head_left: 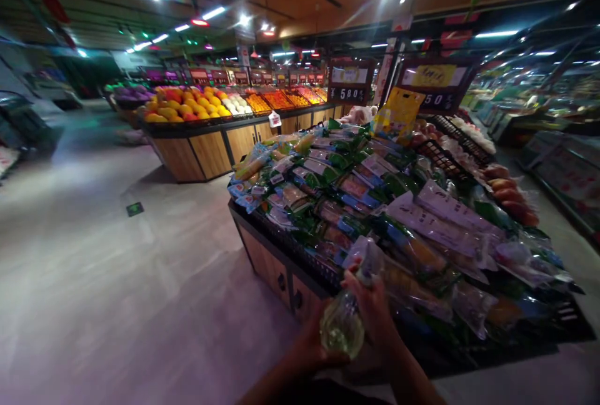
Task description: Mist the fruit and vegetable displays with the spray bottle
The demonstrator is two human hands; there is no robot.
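Note:
A clear plastic bag (341, 329) holds something round and pale yellow-green; its exact kind is hard to make out. My left hand (313, 337) cups the bag's rounded lower part from the left and below. Higher up, my right hand (368, 295) is closed around the gathered neck of the bag, and loose plastic (371, 260) sticks up above the fingers. Both hands are at the near edge of a display stand, close to long packaged produce (412, 245) in clear, blue and green wrappers. Some of my left fingers are hidden behind the bag.
The packages lie on a black-edged wooden stand (267, 261). Behind them are price signs (349, 94), a yellow bag (398, 114) and crates of reddish produce (510, 195). A fruit counter (206, 154) stands further back left, across the grey floor (140, 280).

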